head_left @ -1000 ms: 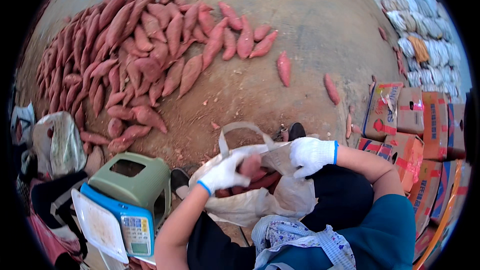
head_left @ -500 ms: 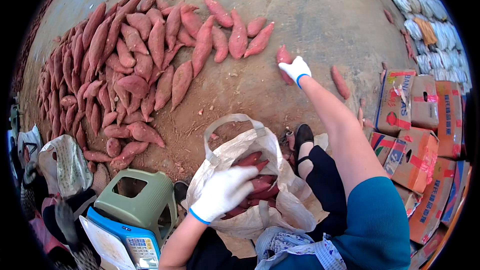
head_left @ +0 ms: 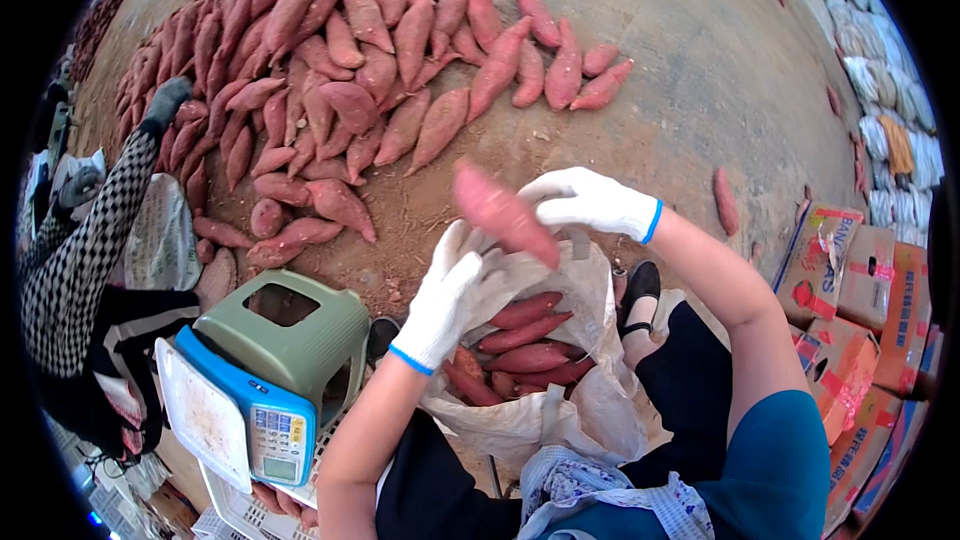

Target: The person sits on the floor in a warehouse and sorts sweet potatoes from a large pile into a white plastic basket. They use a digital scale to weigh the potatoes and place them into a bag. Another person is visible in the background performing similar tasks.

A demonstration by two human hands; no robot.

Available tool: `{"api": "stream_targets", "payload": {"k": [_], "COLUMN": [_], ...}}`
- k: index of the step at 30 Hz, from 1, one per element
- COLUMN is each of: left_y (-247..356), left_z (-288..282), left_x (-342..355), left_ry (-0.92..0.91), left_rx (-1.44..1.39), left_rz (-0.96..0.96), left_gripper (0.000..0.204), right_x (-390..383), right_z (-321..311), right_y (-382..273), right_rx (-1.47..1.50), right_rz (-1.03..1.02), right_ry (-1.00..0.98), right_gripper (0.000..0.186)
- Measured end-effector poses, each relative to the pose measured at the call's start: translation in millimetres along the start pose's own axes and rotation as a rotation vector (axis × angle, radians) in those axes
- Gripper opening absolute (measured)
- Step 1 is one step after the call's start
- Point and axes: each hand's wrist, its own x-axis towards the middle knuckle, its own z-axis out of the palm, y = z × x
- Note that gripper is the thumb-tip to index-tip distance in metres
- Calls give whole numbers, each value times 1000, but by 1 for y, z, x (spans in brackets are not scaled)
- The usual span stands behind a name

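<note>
Above the mouth of a white woven sack (head_left: 600, 410), a reddish sweet potato (head_left: 503, 214), slightly blurred, is between my two white-gloved hands. My right hand (head_left: 590, 202) grips it from the right. Against its lower left side, my left hand (head_left: 450, 290) has its fingers curled; part of their contact is hidden. Inside the sack lie several sweet potatoes (head_left: 525, 340). A large pile of sweet potatoes (head_left: 350, 105) covers the floor ahead and to the left.
A green plastic stool (head_left: 285, 325) and a blue scale (head_left: 260, 420) stand at left. Beyond them, another person's checkered sleeve (head_left: 90, 240) and gloved hand (head_left: 168, 100) reach the pile. Cardboard boxes (head_left: 865, 275) are stacked at right. One loose sweet potato (head_left: 725, 202) lies on the floor.
My right hand has come back from the floor with a sweet potato. My left hand has lifted out of the sack to meet it. The other person's arm now reaches the pile.
</note>
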Motion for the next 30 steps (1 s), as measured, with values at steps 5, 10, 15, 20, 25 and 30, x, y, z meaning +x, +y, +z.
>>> {"api": "stream_targets", "payload": {"k": [5, 10, 15, 20, 25, 30], "left_y": [20, 29, 51, 65, 103, 173], "left_z": [-10, -51, -35, -41, -29, -4], "left_x": [-4, -16, -25, -30, -70, -210], "left_ry": [315, 190, 73, 77, 141, 839], "left_rx": [-540, -264, -247, -140, 135, 1600], "left_rz": [-95, 26, 49, 20, 110, 778], "left_gripper": [64, 72, 84, 88, 87, 76], "right_x": [72, 149, 206, 233, 200, 115], "right_z": [-10, -83, -110, -115, -88, -33], "right_y": [2, 12, 37, 40, 36, 26], "right_rx": [-612, -1343, -1866, -2044, -1986, -1232], "right_rz": [-104, -497, -408, -233, -242, -5], "right_ry": [408, 653, 665, 528, 403, 310], "right_gripper": [53, 42, 38, 22, 13, 53]}}
